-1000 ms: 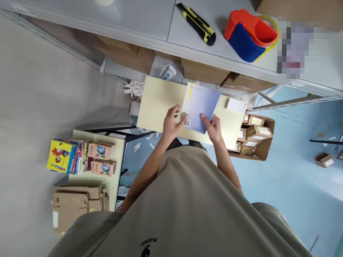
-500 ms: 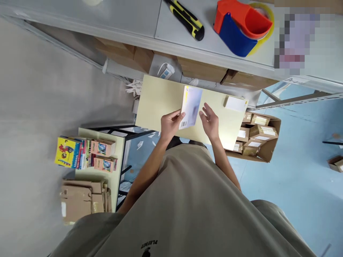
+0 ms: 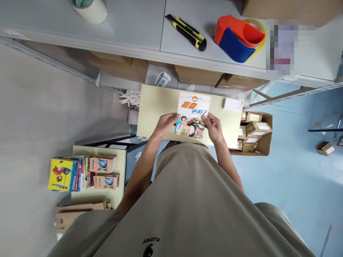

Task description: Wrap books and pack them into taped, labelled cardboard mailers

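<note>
Book: the paperback (image 3: 191, 119) is between the two hands, over the middle of the cream tabletop (image 3: 155, 107), front cover up; whether it touches the surface or is held just above is hard to tell from this overhead angle.
Cover: white at the top, with large orange and blue lettering; pictures of a person and of food fill the lower part.
Left hand: the left hand (image 3: 165, 125) pinches the book's left edge, thumb toward the cover.
Right hand: the right hand (image 3: 213, 128) grips the opposite edge, its thumb lying on the cover beside the lettering.
Tabletop: a flat white box (image 3: 233, 104) lies near the right end, apart from the right hand.
Carton: just beyond that end, an open carton (image 3: 266, 146) holds several small brown boxes (image 3: 257, 127).
Grey shelf: on the raised grey shelf (image 3: 128, 30) ahead lie a black-and-yellow utility knife (image 3: 189, 34) and an orange-and-blue tape dispenser (image 3: 237, 41), near each other; a pale roll (image 3: 95, 12) stands well to their left.
Under the shelf: brown cartons (image 3: 199, 75) sit in a row, with a white power strip (image 3: 163, 80) in a gap between them.
Side table: on the lower left, the side table (image 3: 93, 197) bears a yellow book (image 3: 60, 175) and pink-covered books (image 3: 103, 165).
Cardboard: folded brown pieces (image 3: 80, 214) are at its near end.
</note>
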The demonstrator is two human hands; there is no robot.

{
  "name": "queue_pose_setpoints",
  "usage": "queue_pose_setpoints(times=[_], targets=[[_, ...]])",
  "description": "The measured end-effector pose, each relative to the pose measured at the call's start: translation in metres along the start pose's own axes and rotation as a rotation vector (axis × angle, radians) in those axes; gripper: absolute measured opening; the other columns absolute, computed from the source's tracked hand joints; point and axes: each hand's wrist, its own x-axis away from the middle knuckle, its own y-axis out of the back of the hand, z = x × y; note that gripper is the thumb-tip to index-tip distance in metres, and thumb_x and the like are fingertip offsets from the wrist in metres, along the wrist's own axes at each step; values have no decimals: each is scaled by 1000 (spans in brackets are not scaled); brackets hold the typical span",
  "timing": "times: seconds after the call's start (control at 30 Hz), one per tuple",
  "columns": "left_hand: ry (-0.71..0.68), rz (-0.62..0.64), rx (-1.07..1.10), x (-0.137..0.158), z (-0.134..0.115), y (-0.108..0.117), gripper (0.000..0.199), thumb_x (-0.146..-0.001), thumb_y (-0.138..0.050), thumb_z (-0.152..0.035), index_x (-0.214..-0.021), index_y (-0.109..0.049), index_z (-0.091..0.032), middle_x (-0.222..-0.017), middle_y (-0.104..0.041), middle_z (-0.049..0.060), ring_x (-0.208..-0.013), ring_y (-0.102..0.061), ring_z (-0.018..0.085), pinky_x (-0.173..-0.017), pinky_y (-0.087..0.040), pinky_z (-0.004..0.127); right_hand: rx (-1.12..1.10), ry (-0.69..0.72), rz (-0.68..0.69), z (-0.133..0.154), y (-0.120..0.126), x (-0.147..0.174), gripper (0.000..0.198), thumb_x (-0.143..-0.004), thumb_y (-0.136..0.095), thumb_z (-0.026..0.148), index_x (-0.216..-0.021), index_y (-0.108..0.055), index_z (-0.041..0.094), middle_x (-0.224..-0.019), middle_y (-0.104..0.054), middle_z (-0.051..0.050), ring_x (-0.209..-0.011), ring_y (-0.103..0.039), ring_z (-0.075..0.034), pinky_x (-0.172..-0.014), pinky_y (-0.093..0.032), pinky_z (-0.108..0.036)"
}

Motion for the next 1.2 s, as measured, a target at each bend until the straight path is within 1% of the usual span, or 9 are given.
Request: queue_pose_setpoints(times=[0.13,0.23,0.43,0.57,0.7,0.8,0.9,1.03,1.2], targets=[[12,79,21,1,-9,14,76,-73,-97,-94,-82,-82,-20,-77,-77,7,-85,-77,28,-73,-61,37,5,-12,25,1,-13,2,71,-89,-87,90,-119,-87,26,-106,-89,-9,-98,-81,-29,-88,-72,-46],[-1,55,27,1,-11,20,77,-71,-96,-96,-82,-82,-21,-79,-79,7,-85,-77,27,-74,-61,37,17,-5,12,-7,-21,-6,70,-92,-86,88,-123,-86,25,-115,-91,-11,-105,-85,-31,-97,-73,-49],[-65,-102,-57,4,-6,15,65,-82,-93,-84,-94,-93,-20,-86,-86,5,-81,-78,26,-71,-60,34,202,71,-214,-24,-56,-16,90,-87,-83,96,-140,-82,22,-149,-83,-22,-145,-78,-40,-119,-69,-57],[-112,-112,-176,16,-1,0,43,-89,-95,-62,-112,-97,-26,-92,-90,3,-80,-80,25,-79,-65,36,226,29,-97,-24,-90,-13,72,-88,-87,91,-118,-82,25,-116,-89,-11,-116,-85,-32,-100,-73,-44],[-132,-19,-118,12,9,15,62,-86,-99,-60,-137,-91,-25,-122,-91,10,-99,-84,26,-90,-68,37,244,25,-128,-18,-87,-15,70,-90,-81,94,-87,-69,25,-75,-68,0,-73,-64,-19,-67,-57,-33],[-89,-133,-45,-4,15,45,82,-78,-102,-71,-141,-85,-20,-140,-86,17,-103,-79,24,-84,-65,33,144,-15,-7,-10,-70,-15,70,-87,-86,94,-91,-72,25,-78,-66,1,-72,-56,-17,-65,-52,-33],[-26,-12,42,-17,17,68,81,-72,-101,-82,-119,-88,-16,-118,-88,14,-99,-77,24,-86,-62,34,101,-56,67,-4,-59,-13,68,-85,-90,91,-92,-75,26,-78,-63,1,-72,-54,-17,-68,-55,-34],[-37,71,55,-14,10,72,71,-73,-101,-84,-100,-88,-19,-99,-84,8,-94,-75,24,-86,-60,35,107,-60,101,-2,-55,-12,68,-83,-92,92,-92,-75,26,-71,-55,4,-69,-50,-17,-67,-55,-34],[-107,37,29,-1,-1,67,70,-76,-102,-79,-108,-90,-18,-105,-87,11,-95,-77,25,-90,-63,37,147,17,95,-1,-49,-16,66,-88,-89,91,-100,-81,27,-72,-60,2,-75,-60,-21,-71,-60,-39]])
